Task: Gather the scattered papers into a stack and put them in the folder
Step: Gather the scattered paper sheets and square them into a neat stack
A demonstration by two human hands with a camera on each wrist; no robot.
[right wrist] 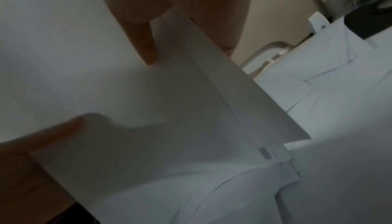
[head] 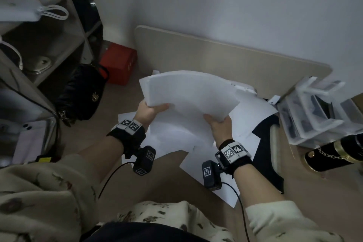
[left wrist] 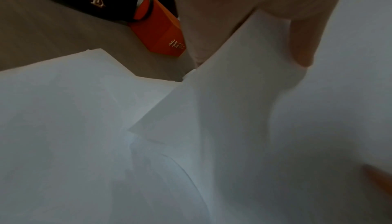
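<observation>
A bent stack of white papers (head: 188, 92) is lifted above the floor in the head view. My left hand (head: 149, 111) grips its left edge, thumb on top. My right hand (head: 220, 124) grips its near right edge. More loose white sheets (head: 249, 116) lie scattered on the floor below and to the right. A dark folder (head: 265, 155) lies partly under those sheets at the right. In the left wrist view the held papers (left wrist: 233, 110) fill the frame with fingers (left wrist: 303, 43) over them. In the right wrist view fingers (right wrist: 144, 43) pinch the paper edge (right wrist: 212, 93).
A black handbag (head: 84, 92) and a red box (head: 117, 63) sit at the left by a shelving unit (head: 49, 41). A beige board (head: 225, 61) leans on the wall. Clear plastic drawers (head: 314, 110) and a black-and-gold bag (head: 334, 153) stand at the right.
</observation>
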